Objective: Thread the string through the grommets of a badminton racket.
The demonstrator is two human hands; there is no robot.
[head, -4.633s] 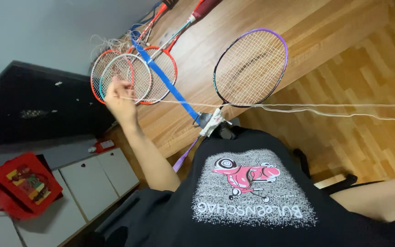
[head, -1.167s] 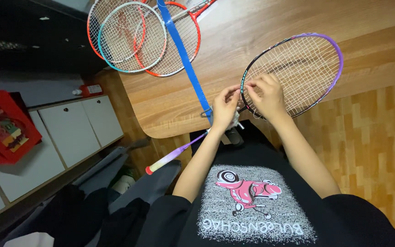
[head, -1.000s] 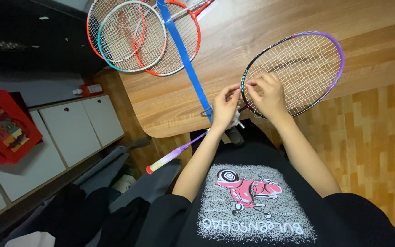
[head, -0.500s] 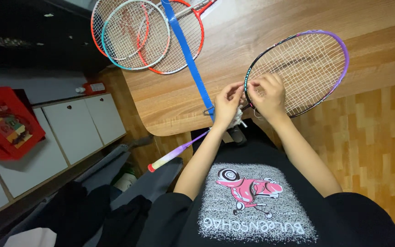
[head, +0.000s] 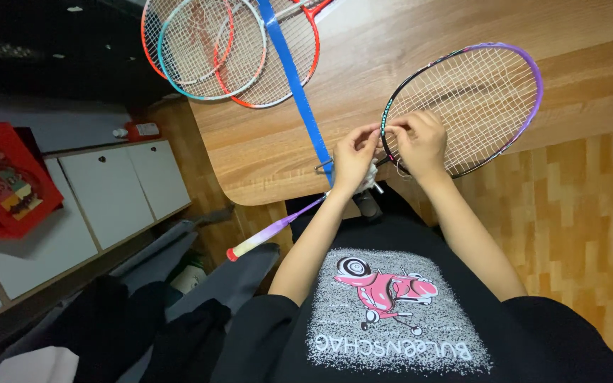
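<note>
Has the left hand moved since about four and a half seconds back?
Yes. The left hand has come in from beside the orange rackets to the purple racket, beside the right hand.

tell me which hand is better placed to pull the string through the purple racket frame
Probably the right hand: its fingers pinch at the strings just inside the purple racket frame. The left hand sits outside the rim, near the throat, seemingly steadying.

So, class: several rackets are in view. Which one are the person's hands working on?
The racket with the purple and black frame. Both hands, left and right, pinch its strings; the orange and teal ones lie untouched.
</note>
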